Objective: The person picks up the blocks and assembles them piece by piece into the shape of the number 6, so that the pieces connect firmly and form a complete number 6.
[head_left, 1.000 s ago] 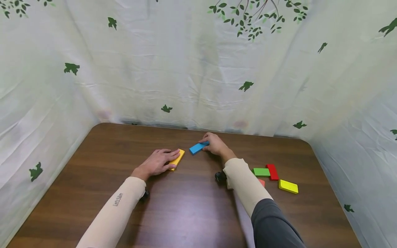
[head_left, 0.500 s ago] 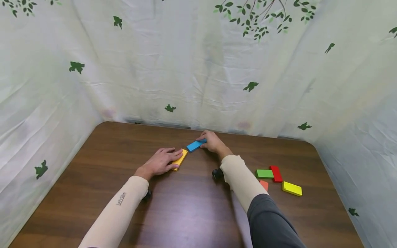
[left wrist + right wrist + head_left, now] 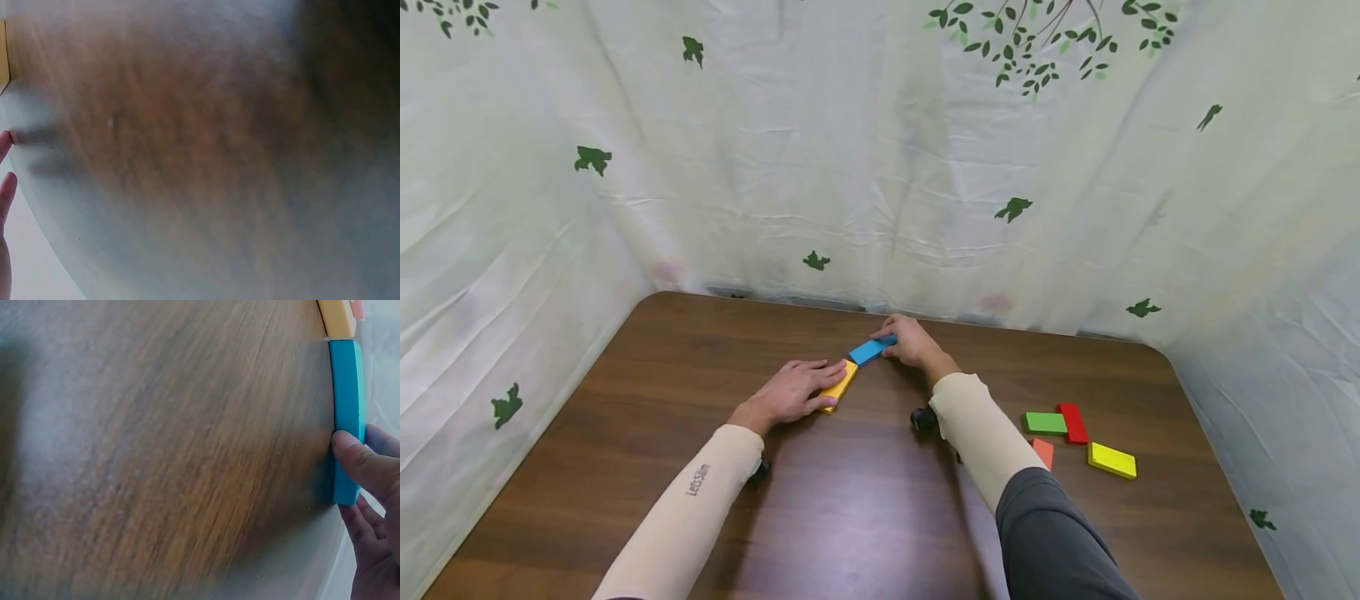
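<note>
The right hand (image 3: 913, 343) holds a narrow grip, pinching the far right end of a flat, rectangular blue block (image 3: 869, 351) between thumb and fingers. The left hand (image 3: 788, 392) lies over a flat, rectangular orange-yellow block (image 3: 847, 379), its fingers extended and resting on the top. The two blocks lie end to end near the far side of a brown, wood-grained table (image 3: 865, 500); whether they touch is hard to tell.

Beyond the right forearm, a green rectangular block (image 3: 1044, 423) meets the side of a red rectangular block (image 3: 1073, 423). A bright yellow rectangular block (image 3: 1112, 460) lies near the red one, and a coral block (image 3: 1042, 452) is partly hidden by the cream right sleeve (image 3: 985, 433). White cloth (image 3: 850, 167) printed with green leaves and birds hangs behind the table.
</note>
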A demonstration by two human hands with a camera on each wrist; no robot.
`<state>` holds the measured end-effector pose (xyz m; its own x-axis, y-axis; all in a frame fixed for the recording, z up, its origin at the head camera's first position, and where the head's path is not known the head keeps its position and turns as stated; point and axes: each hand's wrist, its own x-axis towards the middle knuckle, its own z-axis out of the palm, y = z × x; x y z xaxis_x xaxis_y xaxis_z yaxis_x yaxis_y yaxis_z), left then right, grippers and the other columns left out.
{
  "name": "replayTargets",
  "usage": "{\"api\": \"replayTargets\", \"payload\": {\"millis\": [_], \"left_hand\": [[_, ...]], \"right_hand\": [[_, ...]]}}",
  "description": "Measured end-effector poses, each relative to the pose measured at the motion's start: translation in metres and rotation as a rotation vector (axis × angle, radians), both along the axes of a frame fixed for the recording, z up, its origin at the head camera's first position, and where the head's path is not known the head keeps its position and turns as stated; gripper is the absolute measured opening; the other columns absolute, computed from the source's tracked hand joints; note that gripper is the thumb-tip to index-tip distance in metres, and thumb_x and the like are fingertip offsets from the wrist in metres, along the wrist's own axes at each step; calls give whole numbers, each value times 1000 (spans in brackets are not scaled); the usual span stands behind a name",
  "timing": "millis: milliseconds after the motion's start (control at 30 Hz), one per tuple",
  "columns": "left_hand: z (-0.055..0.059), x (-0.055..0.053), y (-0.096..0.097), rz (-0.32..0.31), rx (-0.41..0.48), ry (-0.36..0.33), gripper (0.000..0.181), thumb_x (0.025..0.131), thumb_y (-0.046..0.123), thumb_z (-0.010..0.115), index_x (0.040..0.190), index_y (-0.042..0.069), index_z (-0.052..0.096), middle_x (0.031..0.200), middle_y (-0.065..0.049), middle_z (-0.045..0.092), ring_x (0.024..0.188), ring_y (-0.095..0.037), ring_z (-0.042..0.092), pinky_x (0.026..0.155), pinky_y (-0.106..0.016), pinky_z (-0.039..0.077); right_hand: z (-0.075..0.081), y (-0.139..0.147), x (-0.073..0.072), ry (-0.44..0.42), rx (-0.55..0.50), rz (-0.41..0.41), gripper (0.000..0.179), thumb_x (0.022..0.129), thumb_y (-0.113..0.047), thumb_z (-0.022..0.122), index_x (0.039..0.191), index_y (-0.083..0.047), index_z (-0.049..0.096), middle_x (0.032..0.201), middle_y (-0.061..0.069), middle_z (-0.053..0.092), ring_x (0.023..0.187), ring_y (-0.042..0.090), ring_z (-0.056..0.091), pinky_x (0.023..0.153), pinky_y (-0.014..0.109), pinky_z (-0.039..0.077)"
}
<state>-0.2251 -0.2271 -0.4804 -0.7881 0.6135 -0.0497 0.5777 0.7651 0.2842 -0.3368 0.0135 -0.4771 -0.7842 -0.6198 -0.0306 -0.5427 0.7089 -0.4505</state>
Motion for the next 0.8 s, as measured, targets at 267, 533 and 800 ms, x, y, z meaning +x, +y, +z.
{"api": "replayTargets", "payload": {"millis": [267, 533, 800], "left_hand": [[2, 0, 1, 11, 9, -20, 60, 97, 39, 55, 146, 9, 40, 153, -5, 35, 137, -36, 37, 105, -58, 29], [-1, 1, 1, -4, 7, -8, 59, 96, 38, 56, 145, 8, 41, 153, -6, 36, 136, -37, 37, 105, -56, 30], [2, 3, 1, 6, 14, -19, 59, 96, 37, 56, 145, 7, 41, 153, -7, 36, 136, -38, 37, 105, -57, 29]], "right_hand": [[1, -1, -3, 22, 6, 32, 37, 84, -8, 75, 120, -9, 69, 119, 13, 60, 113, 28, 53, 99, 38, 41], [1, -3, -2, -18, 12, 19, 37, 84, -8, 74, 121, -11, 69, 122, 12, 59, 116, 28, 53, 99, 38, 43], [1, -5, -4, 1, 13, 43, 37, 85, -8, 73, 122, -11, 68, 121, 12, 59, 114, 28, 53, 98, 39, 43]]}}
